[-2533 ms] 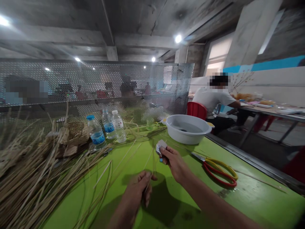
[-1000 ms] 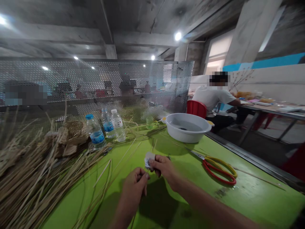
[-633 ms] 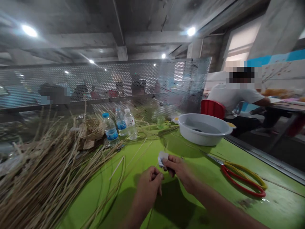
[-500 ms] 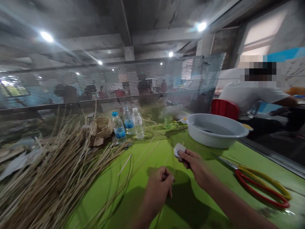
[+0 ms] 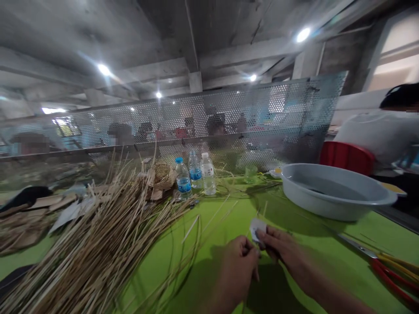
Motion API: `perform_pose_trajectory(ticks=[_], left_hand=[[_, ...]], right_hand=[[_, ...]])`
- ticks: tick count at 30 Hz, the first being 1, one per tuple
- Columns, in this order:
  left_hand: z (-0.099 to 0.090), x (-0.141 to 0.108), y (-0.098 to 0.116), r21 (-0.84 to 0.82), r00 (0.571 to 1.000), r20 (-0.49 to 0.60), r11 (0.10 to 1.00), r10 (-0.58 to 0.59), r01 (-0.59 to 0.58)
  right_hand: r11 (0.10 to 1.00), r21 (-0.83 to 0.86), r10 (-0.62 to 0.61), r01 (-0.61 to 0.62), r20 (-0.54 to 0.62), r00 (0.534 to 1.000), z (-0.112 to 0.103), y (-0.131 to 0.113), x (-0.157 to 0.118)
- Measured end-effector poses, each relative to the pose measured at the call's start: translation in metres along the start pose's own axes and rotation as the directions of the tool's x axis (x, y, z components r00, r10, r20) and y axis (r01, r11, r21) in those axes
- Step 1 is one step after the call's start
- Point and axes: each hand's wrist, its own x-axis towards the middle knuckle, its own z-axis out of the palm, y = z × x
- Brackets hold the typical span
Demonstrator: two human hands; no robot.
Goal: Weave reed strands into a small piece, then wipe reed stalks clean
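Note:
My right hand [image 5: 283,248] is closed on a small white piece [image 5: 258,227], which looks like folded paper or cloth; I cannot make out its exact kind. A thin pale strip [image 5: 265,208] shows just above that piece. Close beside it, on the left, my left hand [image 5: 241,258] is pinched shut, fingertips almost touching the right hand's. A thin plant strip [image 5: 244,306] comes out beneath the left hand; its part between the fingers is hidden. Both hands are over the green tabletop [image 5: 212,222], slightly smeared by motion.
A heap of dry plant strips [image 5: 108,244] covers the left side. Several water bottles [image 5: 183,181] stand behind it, beside a small woven basket [image 5: 163,176]. At right are a grey-white basin [image 5: 337,208] of water and red-and-yellow-handled scissors [image 5: 363,250]. A person [image 5: 382,131] sits beyond.
The view has swung left, so things sit further right in the picture. My right hand has come down with the white piece, close to my left hand.

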Motion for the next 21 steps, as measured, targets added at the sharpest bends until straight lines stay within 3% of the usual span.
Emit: perform_pose_trajectory(ticks=[2, 6, 7, 12, 18, 21], left_hand=[[0.000, 0.000, 0.004, 0.002, 1.000, -0.007, 1.000, -0.023, 0.023], [0.000, -0.001, 0.004, 0.037, 0.998, 0.054, 0.999, -0.015, 0.013], [0.000, -0.001, 0.003, 0.047, 0.998, 0.057, 0.999, -0.009, 0.007], [-0.003, 0.005, -0.002, 0.027, 1.000, 0.012, 1.000, -0.010, 0.009], [-0.003, 0.002, 0.000, 0.075, 0.988, 0.151, 0.997, -0.010, -0.001], [-0.004, 0.002, 0.003, 0.079, 0.992, 0.127, 0.997, -0.018, 0.008]], right_hand=[[1.000, -0.005, 0.002, -0.002, 0.016, 1.000, 0.000, 0.000, -0.001], [0.999, -0.001, -0.049, 0.050, -0.205, 0.978, -0.007, 0.002, 0.004], [0.998, 0.002, -0.057, 0.059, -0.217, 0.975, -0.008, 0.002, 0.004], [0.999, 0.028, -0.032, 0.032, 0.006, 0.999, 0.000, -0.001, 0.001], [0.989, 0.091, -0.085, 0.113, -0.268, 0.960, -0.013, -0.007, 0.007], [0.992, 0.094, -0.072, 0.086, -0.145, 0.987, -0.008, -0.006, 0.006]])
